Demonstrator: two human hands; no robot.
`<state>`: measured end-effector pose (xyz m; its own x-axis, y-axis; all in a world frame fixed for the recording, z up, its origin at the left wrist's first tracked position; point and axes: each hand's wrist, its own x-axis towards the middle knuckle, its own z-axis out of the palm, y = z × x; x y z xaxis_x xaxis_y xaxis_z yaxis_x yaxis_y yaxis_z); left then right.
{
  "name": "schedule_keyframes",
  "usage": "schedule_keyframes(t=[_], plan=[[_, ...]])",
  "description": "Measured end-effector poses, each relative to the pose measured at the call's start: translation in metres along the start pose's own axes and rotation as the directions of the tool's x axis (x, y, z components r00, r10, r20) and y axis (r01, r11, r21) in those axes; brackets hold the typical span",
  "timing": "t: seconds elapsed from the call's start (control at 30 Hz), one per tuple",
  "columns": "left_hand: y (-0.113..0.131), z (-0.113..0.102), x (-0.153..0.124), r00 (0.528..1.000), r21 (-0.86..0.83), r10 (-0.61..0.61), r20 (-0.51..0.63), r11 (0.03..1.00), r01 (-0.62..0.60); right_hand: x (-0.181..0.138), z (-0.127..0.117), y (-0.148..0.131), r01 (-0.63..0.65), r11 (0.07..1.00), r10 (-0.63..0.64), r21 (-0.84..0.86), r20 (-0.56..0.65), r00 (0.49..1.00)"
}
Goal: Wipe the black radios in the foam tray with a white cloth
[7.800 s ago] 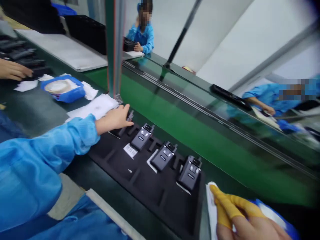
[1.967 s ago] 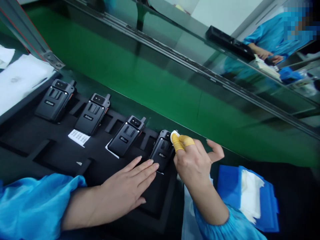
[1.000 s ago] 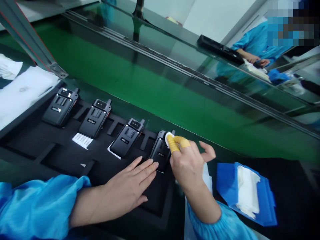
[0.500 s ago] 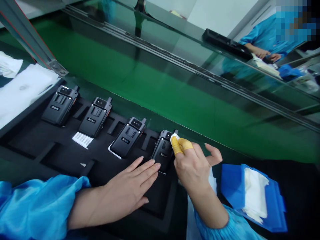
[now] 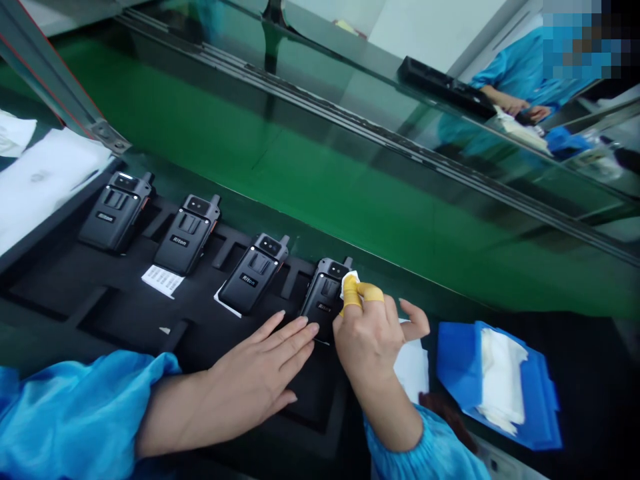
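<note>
A black handheld radio (image 5: 320, 297) marked Riton lies back up at the right end of a row. My left hand (image 5: 250, 377) is open and flat, fingers stretched, its fingertips at the radio's lower end. In my right hand (image 5: 369, 333) a small white wipe (image 5: 351, 275) is pinched against the radio's upper right edge. Yellow finger cots cover some fingers of that hand. To the left lie more radios of the same kind: one radio (image 5: 253, 277) closest, another radio (image 5: 183, 237) beyond it, and a radio (image 5: 115, 212) at the far left.
The radios rest on a black foam tray (image 5: 55, 270) with cut-outs. A label sheet (image 5: 161, 280) sticks out under one radio. On the right stands a blue bin (image 5: 457, 360) holding white wipes (image 5: 503, 380). Behind a glass partition, a person in blue (image 5: 520, 67) works with both hands.
My right hand has shifted slightly left and down, with the wipe still at the radio's upper right edge. The left hand stays in place. The whole view has shifted a little.
</note>
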<state>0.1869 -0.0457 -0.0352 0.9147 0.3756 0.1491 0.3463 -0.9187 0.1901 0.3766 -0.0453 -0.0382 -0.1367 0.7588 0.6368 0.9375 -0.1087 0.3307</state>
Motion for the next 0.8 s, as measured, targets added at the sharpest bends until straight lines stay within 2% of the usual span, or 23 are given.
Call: schedule_keyframes(t=[0.17,0.3,0.37,0.43,0.53,0.63,0.8], plan=[[0.0,0.001,0.0,1.0,-0.019,-0.013,0.002,1.0,0.013,-0.005,0.001,0.014,-0.049,0.998,0.052,-0.027,0.114,0.992],[-0.001,0.001,0.001,1.0,-0.021,-0.012,0.022,1.0,0.012,0.0,0.007,0.022,-0.076,0.996,0.077,-0.036,0.043,0.996],[-0.001,0.001,0.001,0.999,-0.022,-0.011,0.033,1.0,0.012,0.004,0.011,0.022,-0.04,0.999,0.04,-0.003,-0.001,0.999],[-0.001,0.0,0.002,0.999,-0.024,-0.013,0.038,1.0,0.014,0.006,0.012,0.02,-0.009,1.0,0.008,0.022,0.006,1.0],[-0.001,0.0,0.002,0.999,-0.039,-0.016,0.046,0.999,0.017,-0.003,0.004,0.021,-0.039,0.999,0.038,0.007,0.072,0.997],[0.001,0.003,0.0,0.998,-0.061,-0.034,0.048,0.997,0.037,-0.019,-0.013,0.019,-0.058,0.997,0.055,0.047,0.062,0.997],[0.005,0.004,0.001,0.998,-0.087,-0.056,0.007,0.995,0.057,-0.029,-0.029,-0.006,0.069,0.969,-0.084,0.236,0.056,0.995]])
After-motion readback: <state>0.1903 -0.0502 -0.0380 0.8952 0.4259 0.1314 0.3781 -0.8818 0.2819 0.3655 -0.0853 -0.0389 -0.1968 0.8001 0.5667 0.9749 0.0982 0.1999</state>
